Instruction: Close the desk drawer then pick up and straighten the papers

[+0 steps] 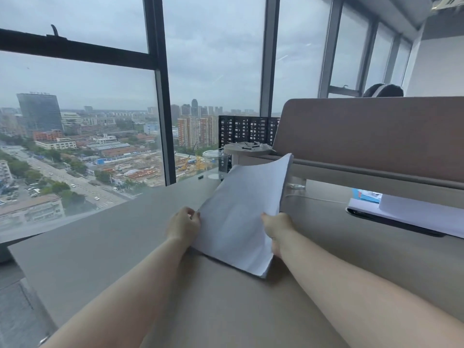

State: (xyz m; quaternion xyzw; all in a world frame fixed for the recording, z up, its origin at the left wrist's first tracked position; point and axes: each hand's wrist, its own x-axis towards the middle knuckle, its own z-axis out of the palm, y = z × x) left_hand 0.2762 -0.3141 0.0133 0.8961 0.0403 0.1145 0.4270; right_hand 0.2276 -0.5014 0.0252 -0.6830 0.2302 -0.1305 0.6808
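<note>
**Papers gripped at both edges over a window-side desk**

At a grey desk [105, 247] beside tall windows [82, 109], a person holds a stack of white papers [241, 212] with both bare hands. The left hand [183, 226] pinches the stack's left edge, its fingers curled onto the sheets. The right hand [276, 228] clasps the right edge, thumb on the near face and the other fingers hidden behind the paper. The stack stands tilted, leaning away from the camera, its top corner curling toward a brown divider [371, 136]; its lower corner is at or just above the desk surface, and contact cannot be told for certain. Both forearms stretch forward from the bottom of the frame.

Beyond the papers, a clear cup [214, 159] stands near the window end of the desk, beside a round white stand [247, 149] and in front of a black perforated panel [247, 129]. A white cable [311, 198] runs across the desk under the divider. To the right, more white sheets [411, 214] lie on a dark flat object whose nature cannot be made out. The top of a person's head [383, 90] shows above the divider. No drawer is in view. Outside, a city lies under an overcast sky.
</note>
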